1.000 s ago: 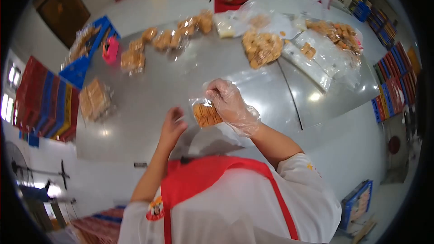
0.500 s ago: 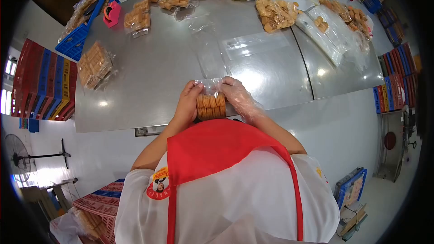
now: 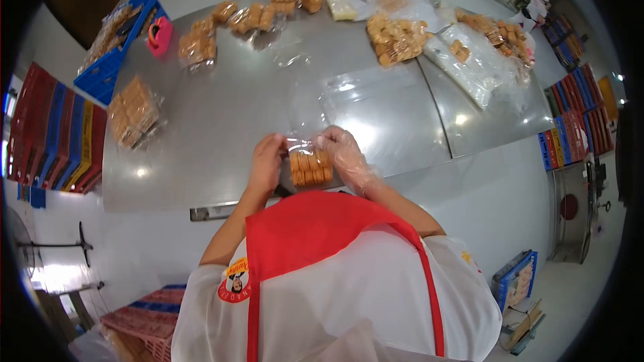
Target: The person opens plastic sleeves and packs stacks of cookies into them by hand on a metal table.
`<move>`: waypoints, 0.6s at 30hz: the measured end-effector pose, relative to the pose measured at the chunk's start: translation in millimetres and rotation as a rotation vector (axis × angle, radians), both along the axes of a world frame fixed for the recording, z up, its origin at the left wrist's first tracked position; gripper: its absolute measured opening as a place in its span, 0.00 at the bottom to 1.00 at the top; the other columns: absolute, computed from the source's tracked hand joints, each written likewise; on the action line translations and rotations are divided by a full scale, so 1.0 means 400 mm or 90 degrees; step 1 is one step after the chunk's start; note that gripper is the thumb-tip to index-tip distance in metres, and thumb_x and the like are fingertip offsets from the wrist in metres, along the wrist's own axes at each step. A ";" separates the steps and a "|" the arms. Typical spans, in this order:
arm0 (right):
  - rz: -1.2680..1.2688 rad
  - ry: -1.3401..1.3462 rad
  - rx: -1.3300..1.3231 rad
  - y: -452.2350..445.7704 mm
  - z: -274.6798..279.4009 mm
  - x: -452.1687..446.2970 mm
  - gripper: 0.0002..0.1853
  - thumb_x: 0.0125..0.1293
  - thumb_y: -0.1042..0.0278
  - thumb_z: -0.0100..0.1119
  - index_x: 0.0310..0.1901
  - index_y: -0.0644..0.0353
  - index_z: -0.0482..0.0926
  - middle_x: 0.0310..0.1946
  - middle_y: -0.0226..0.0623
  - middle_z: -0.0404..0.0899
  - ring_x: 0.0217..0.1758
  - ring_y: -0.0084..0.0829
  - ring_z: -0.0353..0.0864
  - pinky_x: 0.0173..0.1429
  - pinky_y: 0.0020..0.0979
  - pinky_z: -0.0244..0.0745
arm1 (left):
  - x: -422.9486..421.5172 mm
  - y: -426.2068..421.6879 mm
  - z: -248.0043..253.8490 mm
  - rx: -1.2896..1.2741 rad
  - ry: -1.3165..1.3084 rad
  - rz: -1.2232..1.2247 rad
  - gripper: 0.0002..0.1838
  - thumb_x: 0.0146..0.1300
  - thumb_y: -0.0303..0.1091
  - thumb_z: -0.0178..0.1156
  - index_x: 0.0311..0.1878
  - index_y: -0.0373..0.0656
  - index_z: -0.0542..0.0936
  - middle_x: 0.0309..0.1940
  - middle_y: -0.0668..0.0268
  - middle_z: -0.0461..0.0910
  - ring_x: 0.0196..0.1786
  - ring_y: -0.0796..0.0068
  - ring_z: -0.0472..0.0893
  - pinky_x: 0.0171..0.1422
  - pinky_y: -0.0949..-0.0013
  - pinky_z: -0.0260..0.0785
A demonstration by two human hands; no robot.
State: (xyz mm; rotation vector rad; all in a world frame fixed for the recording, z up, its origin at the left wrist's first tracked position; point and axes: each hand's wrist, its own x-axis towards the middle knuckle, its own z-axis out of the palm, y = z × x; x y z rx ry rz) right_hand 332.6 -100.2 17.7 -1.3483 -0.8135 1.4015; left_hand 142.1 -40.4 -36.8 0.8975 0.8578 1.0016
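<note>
Table (image 3: 235, 121) near edge: cookie bag (image 3: 310, 169) sits between both hands, cookies in two stacked rows below the fingers. Left hand (image 3: 267, 161) pinches the bag's top left corner; gloved right hand (image 3: 343, 155) pinches the top right. Clear film (image 3: 305, 104) lies flat just beyond. Packed bags (image 3: 251, 18) line the far edge, pink tape dispenser (image 3: 159, 36) at far left corner, big bag (image 3: 134, 112) by left edge. Right side: plastic sleeves (image 3: 463, 67), loose-cookie pile (image 3: 397, 39).

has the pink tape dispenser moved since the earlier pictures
No, the pink tape dispenser sits in the same spot on the metal table, beside the blue crate.
</note>
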 end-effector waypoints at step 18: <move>-0.004 0.020 0.028 0.004 -0.115 0.061 0.14 0.72 0.62 0.58 0.48 0.65 0.80 0.45 0.37 0.82 0.51 0.30 0.79 0.60 0.31 0.72 | 0.042 0.018 0.011 0.485 0.459 -0.068 0.05 0.64 0.25 0.62 0.37 0.34 0.76 0.32 0.63 0.75 0.38 0.68 0.76 0.46 0.65 0.71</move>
